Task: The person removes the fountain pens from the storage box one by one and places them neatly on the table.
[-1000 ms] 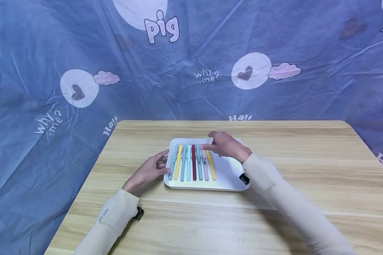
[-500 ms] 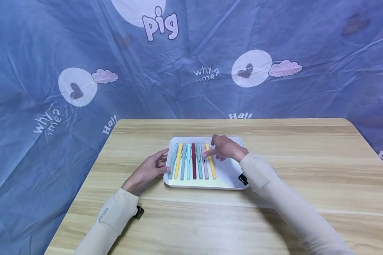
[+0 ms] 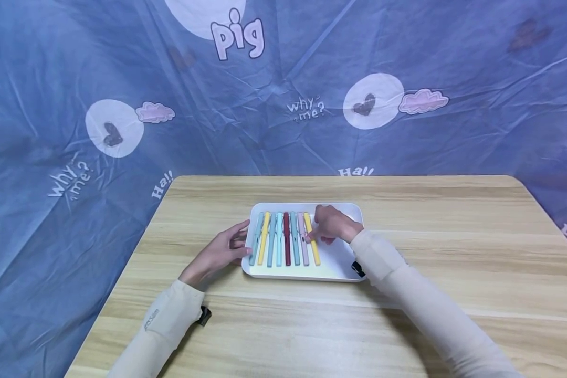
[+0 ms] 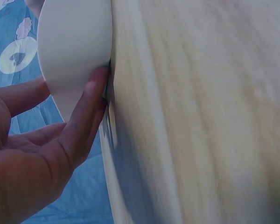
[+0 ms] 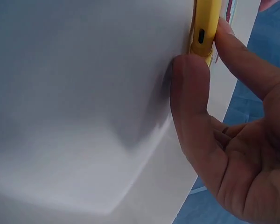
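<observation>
A white tray (image 3: 337, 262) holds a row of capped pens: blue-green ones, two yellow ones, a pale aqua one, a dark red pen (image 3: 287, 247) and a lilac pen (image 3: 305, 254). My right hand (image 3: 333, 224) is at the row's right end. It pinches the rightmost yellow pen (image 5: 206, 23), thumb on the lilac pen's side and index finger opposite. My left hand (image 3: 219, 252) holds the tray's left edge. In the left wrist view, one digit touches its upper rim and other fingertips (image 4: 98, 79) meet its wall low down, by the tabletop.
The tray stands on a wood-grain table (image 3: 283, 325). Behind the table hangs a blue printed cloth (image 3: 264, 136). Inside the tray, the pens lie toward the left, and its bare white floor shows on the right.
My right hand has come down and nearer along the row, from above the pens' far ends to the rightmost yellow pen. The left hand stays at the tray's edge.
</observation>
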Demonstrator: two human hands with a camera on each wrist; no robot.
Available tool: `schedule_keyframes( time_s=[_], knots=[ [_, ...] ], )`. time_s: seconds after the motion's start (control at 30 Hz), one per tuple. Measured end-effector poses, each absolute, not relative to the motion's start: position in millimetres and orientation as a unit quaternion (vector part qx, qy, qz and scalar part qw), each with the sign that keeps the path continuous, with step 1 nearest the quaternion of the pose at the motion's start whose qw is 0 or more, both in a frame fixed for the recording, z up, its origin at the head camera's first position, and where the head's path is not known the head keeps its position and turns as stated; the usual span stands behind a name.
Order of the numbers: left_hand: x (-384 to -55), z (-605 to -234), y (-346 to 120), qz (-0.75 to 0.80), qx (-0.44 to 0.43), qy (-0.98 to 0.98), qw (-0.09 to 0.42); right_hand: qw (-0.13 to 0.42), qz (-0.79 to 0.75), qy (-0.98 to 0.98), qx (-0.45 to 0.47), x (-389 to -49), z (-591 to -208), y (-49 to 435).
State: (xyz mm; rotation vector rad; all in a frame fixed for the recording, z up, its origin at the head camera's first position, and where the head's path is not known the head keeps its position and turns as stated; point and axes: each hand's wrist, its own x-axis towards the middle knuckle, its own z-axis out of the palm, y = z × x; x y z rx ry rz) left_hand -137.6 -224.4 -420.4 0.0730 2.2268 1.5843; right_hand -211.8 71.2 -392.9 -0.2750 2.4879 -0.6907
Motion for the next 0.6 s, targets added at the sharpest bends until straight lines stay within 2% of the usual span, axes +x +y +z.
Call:
schedule_keyframes(
  time_s=[0.6],
  knots=[
    [-137.4, -419.6, -224.8, 0.571, 0.030, 0.794, 0.205, 0.266, -0.246, 0.928, -0.087, -210.8, -395.1, 69.0]
  ],
)
